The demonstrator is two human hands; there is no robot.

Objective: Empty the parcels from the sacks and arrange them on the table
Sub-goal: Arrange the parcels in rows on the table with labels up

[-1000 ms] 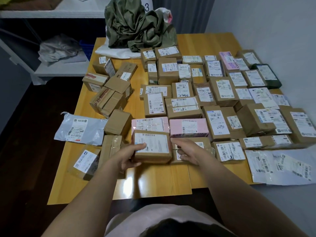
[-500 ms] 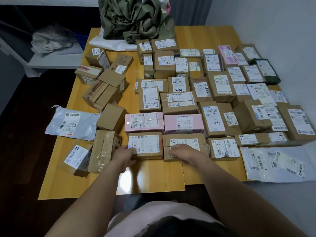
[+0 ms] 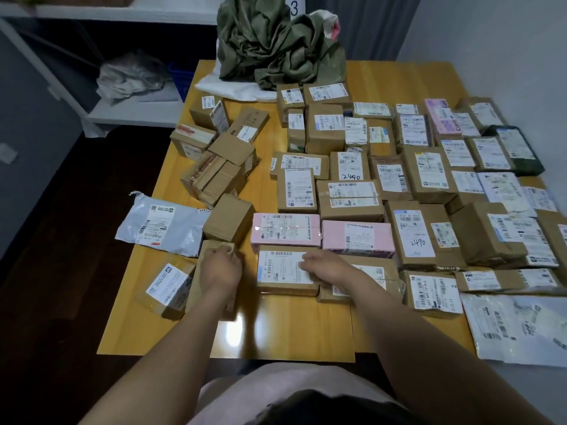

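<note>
Many parcels lie in rows on the wooden table [image 3: 276,332], labels up. My left hand [image 3: 221,269] grips a brown taped parcel [image 3: 196,291] near the front left, fingers curled over its far edge. My right hand [image 3: 325,267] rests on a brown box with a large white label [image 3: 277,271] in the front row, just below two pink boxes [image 3: 285,231]. A crumpled green sack [image 3: 270,47] sits at the table's far end on a white sack [image 3: 221,90].
A loose heap of brown boxes [image 3: 221,167] lies left of the rows. A grey mailer bag [image 3: 159,228] hangs over the left edge, and white mailers [image 3: 521,326] overhang the front right corner. A grey shelf [image 3: 135,111] stands beyond the table's left side.
The labelled brown box was set down in the front row. My left hand left it and moved left onto the taped parcel; my right hand shifted from the neighbouring box onto the labelled one.
</note>
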